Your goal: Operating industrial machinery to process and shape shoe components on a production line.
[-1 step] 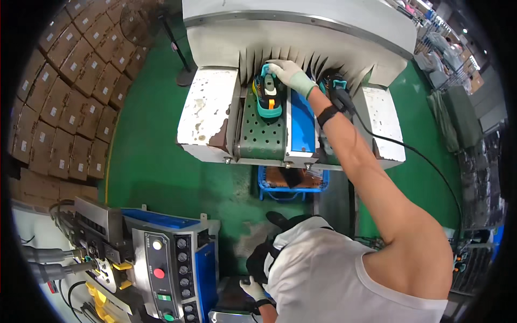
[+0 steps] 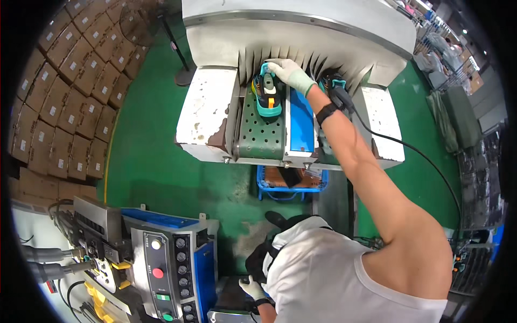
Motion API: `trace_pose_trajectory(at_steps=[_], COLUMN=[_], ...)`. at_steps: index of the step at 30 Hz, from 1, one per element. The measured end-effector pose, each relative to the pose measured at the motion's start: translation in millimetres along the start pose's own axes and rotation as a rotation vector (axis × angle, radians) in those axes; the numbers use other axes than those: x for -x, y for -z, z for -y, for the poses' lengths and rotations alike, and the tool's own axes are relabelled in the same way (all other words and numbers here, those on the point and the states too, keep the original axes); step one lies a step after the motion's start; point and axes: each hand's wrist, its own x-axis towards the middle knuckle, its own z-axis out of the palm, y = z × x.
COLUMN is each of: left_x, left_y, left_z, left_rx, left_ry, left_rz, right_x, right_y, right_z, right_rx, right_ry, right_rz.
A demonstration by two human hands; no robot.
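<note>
My right hand (image 2: 291,72), in a white glove, grips the far end of a teal and black shoe (image 2: 267,99). The shoe lies on a green perforated conveyor belt (image 2: 261,137) at the mouth of a steel tunnel machine (image 2: 301,32) hung with grey flap strips. A second teal shoe (image 2: 335,85) sits on the neighbouring lane, partly hidden by my forearm. My left hand (image 2: 252,288), also gloved, rests low down on a dark machine part next to my body; its grip is hidden.
A blue basket (image 2: 291,182) with brown items stands under the conveyor's end. A blue and grey control cabinet (image 2: 167,264) with buttons is at the lower left. Stacked cardboard boxes (image 2: 64,97) line the left. A black cable (image 2: 425,159) runs across the green floor (image 2: 151,161).
</note>
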Motion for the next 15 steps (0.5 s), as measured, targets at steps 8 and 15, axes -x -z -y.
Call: trace_pose_trajectory(at_steps=[8, 15], left_x=[-27.4, -21.7], left_y=[-7.9, -7.1], left_z=[-0.1, -16.4], left_rx=[0.017, 0.041], left_ry=[0.013, -0.028], left_rz=[0.040, 0.081], right_x=[14.5, 113.6], right_y=[-9.9, -31.5], right_z=[-6.8, 49.8], right_rx=[-0.132, -0.450], right_ry=[-0.020, -0.066], right_rz=[0.038, -0.588])
